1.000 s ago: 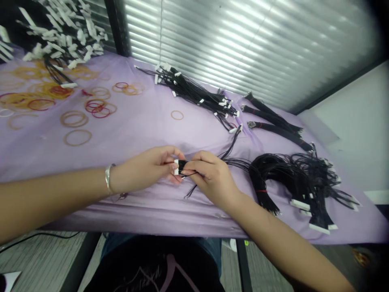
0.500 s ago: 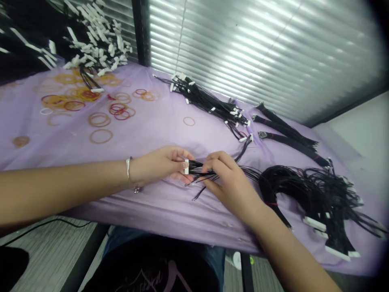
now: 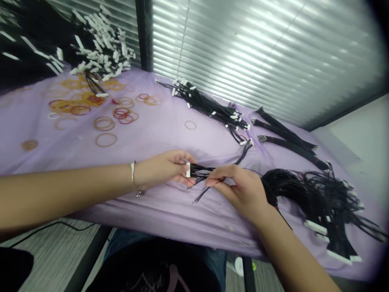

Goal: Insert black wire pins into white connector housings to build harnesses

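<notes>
My left hand (image 3: 170,167) pinches a small white connector (image 3: 188,170) at the end of a bundle of thin black wires (image 3: 200,172). To its right, my right hand (image 3: 240,186) is closed, thumb against fingertips, on some of those wires. A few loose wire ends (image 3: 199,196) stick out below, between the two hands. The rest of the bundle runs behind my right hand, which hides part of it.
Yellow and red rubber bands (image 3: 80,103) lie scattered at the left. A black wire bundle with white connectors (image 3: 209,107) rests near the blinds (image 3: 243,48). Tied black bundles (image 3: 291,152) and coiled wires (image 3: 288,184) occupy the right. Many white-ended wires (image 3: 106,44) are heaped back left.
My right hand has shifted slightly right and down along the wires, its fingers drawn into a tighter pinch. My left hand still holds the connector. The whole view has shifted a little.
</notes>
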### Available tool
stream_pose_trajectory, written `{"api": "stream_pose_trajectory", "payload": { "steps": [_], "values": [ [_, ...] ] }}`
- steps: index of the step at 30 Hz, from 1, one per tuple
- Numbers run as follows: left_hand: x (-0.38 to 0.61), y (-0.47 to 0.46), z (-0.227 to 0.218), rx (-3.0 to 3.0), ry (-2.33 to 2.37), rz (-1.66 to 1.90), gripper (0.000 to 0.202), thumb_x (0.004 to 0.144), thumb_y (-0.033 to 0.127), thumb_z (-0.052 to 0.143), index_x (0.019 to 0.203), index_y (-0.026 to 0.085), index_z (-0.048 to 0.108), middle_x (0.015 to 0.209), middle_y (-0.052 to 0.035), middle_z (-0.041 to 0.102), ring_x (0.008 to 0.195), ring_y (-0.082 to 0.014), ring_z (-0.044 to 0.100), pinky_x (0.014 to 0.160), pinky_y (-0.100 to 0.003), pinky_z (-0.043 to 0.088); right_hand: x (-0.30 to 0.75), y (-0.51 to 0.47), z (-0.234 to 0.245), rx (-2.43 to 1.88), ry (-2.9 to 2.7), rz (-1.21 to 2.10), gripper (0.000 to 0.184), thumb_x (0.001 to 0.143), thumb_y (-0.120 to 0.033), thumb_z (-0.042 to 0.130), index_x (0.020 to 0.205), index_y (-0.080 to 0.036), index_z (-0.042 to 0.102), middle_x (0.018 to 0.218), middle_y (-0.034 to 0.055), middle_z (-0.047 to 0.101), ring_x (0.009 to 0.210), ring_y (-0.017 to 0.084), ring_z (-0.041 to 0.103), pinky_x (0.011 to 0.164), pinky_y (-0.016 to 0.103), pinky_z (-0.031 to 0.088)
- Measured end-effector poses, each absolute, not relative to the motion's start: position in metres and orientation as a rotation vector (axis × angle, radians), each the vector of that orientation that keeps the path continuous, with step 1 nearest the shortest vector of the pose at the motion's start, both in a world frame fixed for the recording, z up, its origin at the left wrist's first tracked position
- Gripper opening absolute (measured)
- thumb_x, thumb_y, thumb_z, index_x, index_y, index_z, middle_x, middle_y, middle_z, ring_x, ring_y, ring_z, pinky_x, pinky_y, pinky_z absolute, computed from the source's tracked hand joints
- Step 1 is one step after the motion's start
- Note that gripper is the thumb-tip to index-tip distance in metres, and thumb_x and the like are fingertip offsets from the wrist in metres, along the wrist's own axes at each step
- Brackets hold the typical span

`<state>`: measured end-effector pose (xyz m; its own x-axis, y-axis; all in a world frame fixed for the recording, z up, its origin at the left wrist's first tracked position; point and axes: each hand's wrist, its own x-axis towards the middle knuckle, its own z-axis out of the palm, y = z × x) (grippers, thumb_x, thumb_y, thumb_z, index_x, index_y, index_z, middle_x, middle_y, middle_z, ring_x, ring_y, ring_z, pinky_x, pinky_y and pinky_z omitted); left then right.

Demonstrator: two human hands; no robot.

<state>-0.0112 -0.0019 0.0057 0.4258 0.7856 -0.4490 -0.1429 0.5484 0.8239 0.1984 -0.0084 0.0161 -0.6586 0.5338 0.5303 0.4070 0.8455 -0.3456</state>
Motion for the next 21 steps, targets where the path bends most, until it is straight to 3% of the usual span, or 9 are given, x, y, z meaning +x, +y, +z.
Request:
{"api": "stream_pose_trajectory", "payload": {
  "steps": [4, 8, 11, 16, 21],
  "values": [
    [-0.012, -0.002, 0.005, 0.807, 0.952, 0.644, 0.014, 0.086, 0.001, 0.052, 0.093, 0.012, 0.053, 0.074, -0.0011, 0.067, 0.061, -0.0105, 0.067, 0.070, -0.027, 0.055, 0.194, -0.011, 0.010, -0.831, -2.519, 0.405, 0.015, 0.086, -0.014, 0.062, 0.090, -0.020, 0.049, 0.084, 0.0002, 0.066, 0.070, 0.011, 0.060, 0.062, 0.021, 0.046],
    [-0.012, -0.002, -0.001, 0.826, 0.908, 0.664, 0.020, 0.080, 0.003, 0.061, 0.095, 0.013, 0.052, 0.080, -0.0024, 0.068, 0.066, -0.0121, 0.069, 0.075, -0.029, 0.054, 0.192, -0.012, 0.011, -0.974, -2.652, 0.699, 0.014, 0.084, -0.011, 0.055, 0.091, -0.020, 0.046, 0.092, 0.0031, 0.059, 0.080, 0.013, 0.056, 0.069, 0.024, 0.046],
    [-0.013, -0.002, -0.006, 0.826, 0.908, 0.685, 0.024, 0.076, 0.005, 0.065, 0.095, 0.013, 0.053, 0.073, 0.0008, 0.066, 0.065, -0.0124, 0.069, 0.073, -0.028, 0.055, 0.194, -0.010, 0.016, -0.965, -2.608, 0.895, 0.012, 0.087, -0.010, 0.048, 0.095, -0.019, 0.047, 0.096, 0.0035, 0.059, 0.085, 0.012, 0.056, 0.076, 0.026, 0.047],
    [-0.016, -0.002, -0.008, 0.846, 0.874, 0.695, 0.022, 0.077, 0.007, 0.066, 0.095, 0.012, 0.055, 0.075, -0.0001, 0.068, 0.066, -0.0108, 0.069, 0.073, -0.025, 0.055, 0.194, -0.008, 0.019, -1.040, -2.558, 0.784, 0.009, 0.090, -0.011, 0.049, 0.092, -0.018, 0.054, 0.093, 0.0022, 0.064, 0.083, 0.011, 0.059, 0.075, 0.025, 0.047],
    [-0.016, -0.003, -0.001, 0.833, 0.899, 0.688, 0.021, 0.078, 0.007, 0.067, 0.096, 0.012, 0.056, 0.068, 0.0019, 0.066, 0.063, -0.0105, 0.068, 0.072, -0.024, 0.055, 0.198, -0.005, 0.025, -0.796, -2.708, 0.868, 0.012, 0.090, -0.017, 0.057, 0.101, -0.019, 0.061, 0.102, 0.0040, 0.065, 0.095, 0.013, 0.060, 0.085, 0.028, 0.049]
  ]
}}
